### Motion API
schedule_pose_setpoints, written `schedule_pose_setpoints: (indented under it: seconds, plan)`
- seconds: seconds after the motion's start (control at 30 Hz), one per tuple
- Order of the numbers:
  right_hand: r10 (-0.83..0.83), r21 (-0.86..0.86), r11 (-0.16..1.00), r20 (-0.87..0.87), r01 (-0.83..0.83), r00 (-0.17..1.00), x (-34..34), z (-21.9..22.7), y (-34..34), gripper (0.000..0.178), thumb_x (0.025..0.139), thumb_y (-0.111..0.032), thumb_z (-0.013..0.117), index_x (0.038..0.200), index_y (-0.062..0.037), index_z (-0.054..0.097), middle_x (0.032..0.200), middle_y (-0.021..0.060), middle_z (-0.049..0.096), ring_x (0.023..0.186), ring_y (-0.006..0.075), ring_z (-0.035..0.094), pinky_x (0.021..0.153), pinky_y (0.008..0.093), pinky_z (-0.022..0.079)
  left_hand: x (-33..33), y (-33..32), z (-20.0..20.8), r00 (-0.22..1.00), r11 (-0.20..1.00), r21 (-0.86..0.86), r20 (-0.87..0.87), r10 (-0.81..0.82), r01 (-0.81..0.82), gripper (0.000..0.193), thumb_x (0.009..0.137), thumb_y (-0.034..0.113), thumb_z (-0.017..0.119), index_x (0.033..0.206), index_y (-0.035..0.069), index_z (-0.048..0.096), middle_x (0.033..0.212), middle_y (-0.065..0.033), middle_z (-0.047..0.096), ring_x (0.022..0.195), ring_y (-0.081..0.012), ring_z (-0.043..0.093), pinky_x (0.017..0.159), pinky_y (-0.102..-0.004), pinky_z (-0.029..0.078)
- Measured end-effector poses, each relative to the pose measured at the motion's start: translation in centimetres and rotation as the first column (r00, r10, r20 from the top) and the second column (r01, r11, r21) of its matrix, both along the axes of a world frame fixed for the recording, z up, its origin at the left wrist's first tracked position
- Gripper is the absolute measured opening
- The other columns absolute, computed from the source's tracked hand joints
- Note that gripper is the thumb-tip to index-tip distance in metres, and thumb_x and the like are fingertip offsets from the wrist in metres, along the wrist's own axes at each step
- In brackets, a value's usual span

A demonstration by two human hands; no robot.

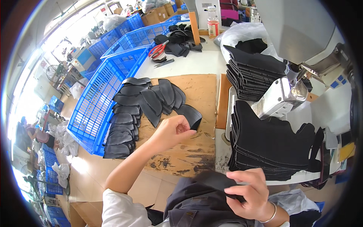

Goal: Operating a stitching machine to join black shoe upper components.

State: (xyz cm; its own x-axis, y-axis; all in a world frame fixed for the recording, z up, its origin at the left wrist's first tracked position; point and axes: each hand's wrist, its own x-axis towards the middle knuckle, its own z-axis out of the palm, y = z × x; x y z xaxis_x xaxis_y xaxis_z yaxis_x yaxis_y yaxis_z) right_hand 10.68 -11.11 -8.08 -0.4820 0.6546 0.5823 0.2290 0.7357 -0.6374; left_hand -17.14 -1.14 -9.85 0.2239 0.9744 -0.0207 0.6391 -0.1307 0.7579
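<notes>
My left hand [174,130] is over the brown board [200,151], its thumb and fingers pinched at the lower edge of a black curved leather-like piece [188,112]. Just beyond it, more such curved black pieces [166,92] overlap in a loose fan. A neat overlapping row of them [123,119] runs along the board's left side. Low in front of my body, my right hand [249,191] grips a dark flat piece [210,181] between thumb and fingers. Motion blurs this piece, so its exact outline cannot be made out.
Blue plastic baskets [102,98] border the table on the left. Red-handled scissors [158,51] lie near black scraps [181,39] at the back. On the right, stacked black panels [253,72] and larger black panels [272,140] surround a sewing machine's metal arm [281,98].
</notes>
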Motion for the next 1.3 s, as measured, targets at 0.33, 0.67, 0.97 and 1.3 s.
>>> schedule_pose_setpoints:
  seconds: [0.33,0.67,0.97,1.3]
  plan:
    - [-0.157,-0.233,0.96,0.013,0.155,0.988,4.6,1.2,-2.7,0.028,0.062,0.009,0.068,0.086,-0.0063,0.069,0.084,0.0102,0.066,0.065,0.019,0.063,0.055,0.0262,0.048,3.1,-0.4,1.1,0.925,0.978,0.199,-0.379,0.019,0.062,0.04,0.077,0.035,0.078,0.075,0.003,0.053,0.071,-0.0073,0.054,0.066,-0.0231,0.054,0.059,-0.0338,0.045]
    - [0.061,-0.448,0.894,0.089,-0.015,0.994,5.2,5.8,0.5,0.074,0.072,0.0,0.074,0.137,-0.0029,0.041,0.091,0.011,0.062,0.084,0.0198,0.063,0.072,0.0268,0.05,11.8,-4.8,7.6,0.747,0.784,0.311,0.256,-0.614,0.538,0.03,0.075,0.019,0.083,0.086,0.001,0.062,0.082,-0.0068,0.064,0.067,-0.0145,0.062,0.054,-0.0252,0.048]
    - [-0.123,-0.843,0.524,0.07,0.124,0.99,11.4,7.8,2.5,0.036,0.081,-0.009,0.075,0.11,0.0013,0.056,0.083,0.0013,0.064,0.076,0.0053,0.06,0.066,0.0227,0.05,14.3,-1.1,8.9,0.862,0.904,0.065,0.279,-0.423,0.423,0.025,0.083,0.014,0.075,0.08,0.004,0.053,0.07,0.0053,0.053,0.061,0.0015,0.046,0.049,-0.0181,0.034]
    - [-0.151,-0.748,0.562,0.329,0.354,0.932,12.3,6.7,4.9,0.03,0.081,-0.016,0.075,0.092,0.0058,0.059,0.066,0.0078,0.062,0.058,0.0063,0.059,0.051,0.0238,0.043,14.9,0.7,7.6,0.871,0.87,-0.057,0.066,-0.486,0.49,0.041,0.08,0.026,0.079,0.068,0.005,0.046,0.059,0.0025,0.042,0.054,-0.0048,0.038,0.047,-0.024,0.032]
